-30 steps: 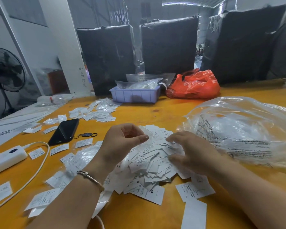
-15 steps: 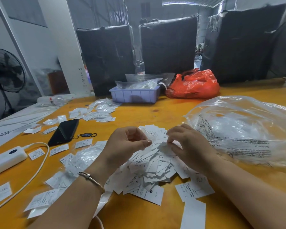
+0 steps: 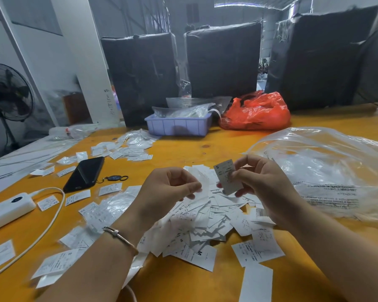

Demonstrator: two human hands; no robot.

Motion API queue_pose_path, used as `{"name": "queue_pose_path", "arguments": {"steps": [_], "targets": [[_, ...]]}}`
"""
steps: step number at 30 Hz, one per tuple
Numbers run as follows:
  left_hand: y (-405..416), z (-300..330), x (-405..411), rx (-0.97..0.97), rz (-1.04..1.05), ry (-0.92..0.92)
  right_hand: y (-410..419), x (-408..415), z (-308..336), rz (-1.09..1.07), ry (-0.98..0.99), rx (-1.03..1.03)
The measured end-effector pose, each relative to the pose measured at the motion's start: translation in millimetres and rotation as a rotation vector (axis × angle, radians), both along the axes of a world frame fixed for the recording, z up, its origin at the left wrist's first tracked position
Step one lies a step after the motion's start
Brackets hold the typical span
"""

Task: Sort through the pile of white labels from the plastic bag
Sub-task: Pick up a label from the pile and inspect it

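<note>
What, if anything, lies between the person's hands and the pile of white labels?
Nothing visible. The left hand and right hand hover directly over the pile of white labels; the right pinches one label.

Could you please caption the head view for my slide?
Right hand pinches an S label above the label pile; left hand lifts another.

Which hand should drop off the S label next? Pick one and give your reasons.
Left. The S label is pinched in the right hand, but the sorted labels lie on the left of the table, nearer the left hand. Its grip already pinches a white strip, so this is tentative.
</note>
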State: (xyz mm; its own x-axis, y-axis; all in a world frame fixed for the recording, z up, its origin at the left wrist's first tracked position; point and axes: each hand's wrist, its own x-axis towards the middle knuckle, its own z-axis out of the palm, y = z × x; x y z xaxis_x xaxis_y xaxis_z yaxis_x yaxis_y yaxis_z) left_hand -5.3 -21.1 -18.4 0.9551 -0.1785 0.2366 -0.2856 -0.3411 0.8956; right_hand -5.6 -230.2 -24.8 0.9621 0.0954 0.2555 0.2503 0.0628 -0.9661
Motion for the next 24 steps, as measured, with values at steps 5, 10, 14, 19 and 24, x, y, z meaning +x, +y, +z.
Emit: {"name": "queue_pose_path", "arguments": {"steps": [5,10,14,19,24], "targets": [[0,1,-2,-0.025,-0.012,-0.029,4,-7,-1,-0.194,-0.331,-0.228],[0,1,-2,-0.031,-0.034,-0.050,10,-19,8,-0.470,-0.714,-0.397],[-2,1,-4,-0.027,-0.062,-0.074,13,-24,7,-0.442,-0.775,-0.450],[-3,3,-5,-0.022,-0.094,-0.085,12,-19,5,-0.455,-0.786,-0.519],[-2,2,-5,-0.024,-0.122,-0.089,10,-19,5,-0.416,-0.690,-0.506]]}}
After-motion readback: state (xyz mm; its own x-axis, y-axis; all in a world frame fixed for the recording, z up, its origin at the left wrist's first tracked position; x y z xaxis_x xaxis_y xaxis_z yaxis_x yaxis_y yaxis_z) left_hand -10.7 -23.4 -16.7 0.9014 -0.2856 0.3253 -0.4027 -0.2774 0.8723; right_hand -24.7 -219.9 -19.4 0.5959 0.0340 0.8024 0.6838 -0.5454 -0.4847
